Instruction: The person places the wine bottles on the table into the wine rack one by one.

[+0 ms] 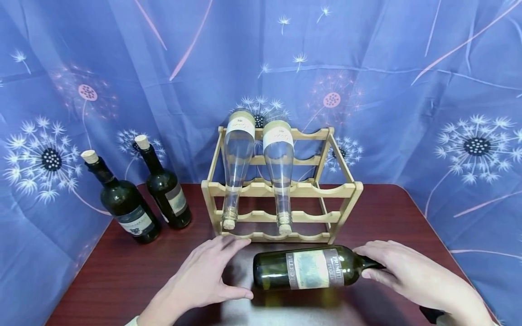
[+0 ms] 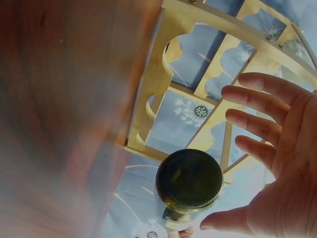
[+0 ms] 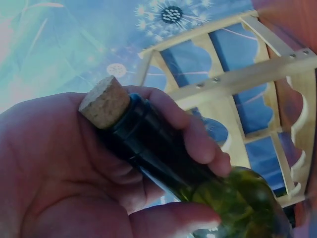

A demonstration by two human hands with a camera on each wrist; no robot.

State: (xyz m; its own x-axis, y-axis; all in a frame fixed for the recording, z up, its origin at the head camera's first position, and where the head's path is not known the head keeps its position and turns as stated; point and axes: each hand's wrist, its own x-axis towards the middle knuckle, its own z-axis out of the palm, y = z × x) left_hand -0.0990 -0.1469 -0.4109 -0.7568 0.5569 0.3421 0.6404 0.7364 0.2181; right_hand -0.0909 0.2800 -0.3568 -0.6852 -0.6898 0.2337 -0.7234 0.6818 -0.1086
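A dark green wine bottle (image 1: pixel 311 268) lies sideways in front of the rack, its base to the left and its label facing up. My right hand (image 1: pixel 401 271) grips it by the neck; in the right wrist view the fingers curl round the neck just below the cork (image 3: pixel 105 103). Beside the base, my left hand (image 1: pixel 205 274) is spread, thumb and fingers apart, holding nothing. The left wrist view shows the round bottle base (image 2: pixel 189 178) close to that thumb. Behind stands a wooden wine rack (image 1: pixel 281 190) with two clear corked bottles, one at left (image 1: pixel 238 158) and one beside it (image 1: pixel 279 167), lying on its top tier, necks forward.
Two dark green corked bottles stand upright at the table's left, one nearer (image 1: pixel 126 203) and one farther back (image 1: pixel 165 190). A dark red wooden table (image 1: pixel 114 276) carries everything. Blue dandelion-patterned cloth (image 1: pixel 367 45) hangs behind and at both sides.
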